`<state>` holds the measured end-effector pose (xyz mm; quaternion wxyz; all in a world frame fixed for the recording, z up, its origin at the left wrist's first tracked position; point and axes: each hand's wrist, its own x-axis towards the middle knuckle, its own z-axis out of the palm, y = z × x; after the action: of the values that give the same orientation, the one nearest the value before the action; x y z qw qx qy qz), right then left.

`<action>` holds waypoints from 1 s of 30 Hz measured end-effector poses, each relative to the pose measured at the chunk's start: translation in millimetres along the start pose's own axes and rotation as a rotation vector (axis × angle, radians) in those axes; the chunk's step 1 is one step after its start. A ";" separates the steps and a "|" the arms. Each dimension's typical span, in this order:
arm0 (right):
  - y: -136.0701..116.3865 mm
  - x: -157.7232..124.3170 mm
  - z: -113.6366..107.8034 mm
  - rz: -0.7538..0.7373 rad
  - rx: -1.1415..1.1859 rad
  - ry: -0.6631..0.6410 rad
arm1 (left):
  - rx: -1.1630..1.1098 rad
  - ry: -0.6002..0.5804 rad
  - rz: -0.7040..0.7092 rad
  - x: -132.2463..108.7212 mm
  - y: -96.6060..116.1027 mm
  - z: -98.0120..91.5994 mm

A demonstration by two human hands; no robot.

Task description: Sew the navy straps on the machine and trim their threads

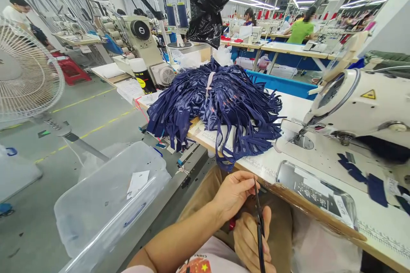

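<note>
Pinching the upper end of a thin dark strip between thumb and forefinger of my left hand, I grip it lower down in my curled right hand, over my lap just below the table and its heap of navy straps.

strap pile left of sewing machine

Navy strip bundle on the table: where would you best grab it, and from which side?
Probably at the pale tie cinching the navy strip bundle near its top, coming down from above. Everywhere else the strips fan out loose and would likely slip free.
</note>
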<state>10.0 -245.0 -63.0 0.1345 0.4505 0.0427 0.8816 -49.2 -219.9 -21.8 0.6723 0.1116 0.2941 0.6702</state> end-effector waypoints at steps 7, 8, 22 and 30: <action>-1.0 -9.3 -5.3 -0.031 0.121 -0.124 | 0.005 -0.018 -0.006 -1.7 -0.4 4.7; -1.2 -11.3 -6.5 -0.031 0.115 -0.124 | 0.005 -0.019 -0.004 -1.9 -0.3 4.6; -10.5 -43.8 2.5 0.009 -0.374 0.500 | -0.019 -0.021 -0.034 0.3 0.9 -8.8; -7.8 -39.3 5.5 0.028 -0.510 0.691 | -0.019 -0.016 -0.026 1.8 3.4 -22.1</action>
<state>37.8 -248.6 -92.0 0.2075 0.0815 -0.1400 0.9647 -64.2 -223.3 -38.1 0.6842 0.1068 0.2836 0.6633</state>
